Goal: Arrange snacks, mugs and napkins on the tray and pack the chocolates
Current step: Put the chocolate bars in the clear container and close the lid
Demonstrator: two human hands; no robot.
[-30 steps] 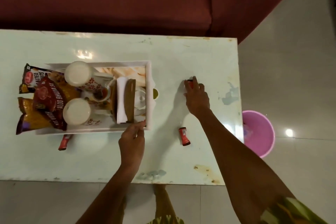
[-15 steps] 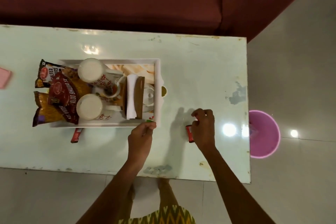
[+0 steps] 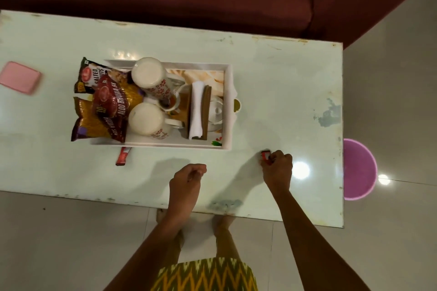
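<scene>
1. Left off the tray: the L hand (image 3: 188, 181) has let go of the tray's (image 3: 230, 106) near right corner. It now hangs over the tabletop (image 3: 283, 78) nr the front edge, fingers curled in a loose fist, nothing seen in it.
2. R hand (image 3: 277, 170) is at the same spot as 0.5 s ago, just right of that corner. Its fingertips pinch a small red chocolate (image 3: 265, 156), low at the tabletop; can't tell if it's lifted clear yet.
3. Tray looks done: two mugs (image 3: 147, 73) in the middle, snack packets (image 3: 104, 101) piled at the left end and hanging over the rim, napkins (image 3: 197, 111) standing at the right.
4. Step in hand, I'd say: gathering loose chocolates for packing.
5. One more red chocolate stick (image 3: 123, 159) lies on the tabletop, touching or just beside the tray's near edge, well left of both hands.
6. Next calls for lifting the pinched piece w/o dropping it, then reaching left for the stick, prob. w/ the L hand, as it's nearer.
7. Pink flat thing (image 3: 20, 77) at far left may be the box or lid; too blurred to tell.
</scene>
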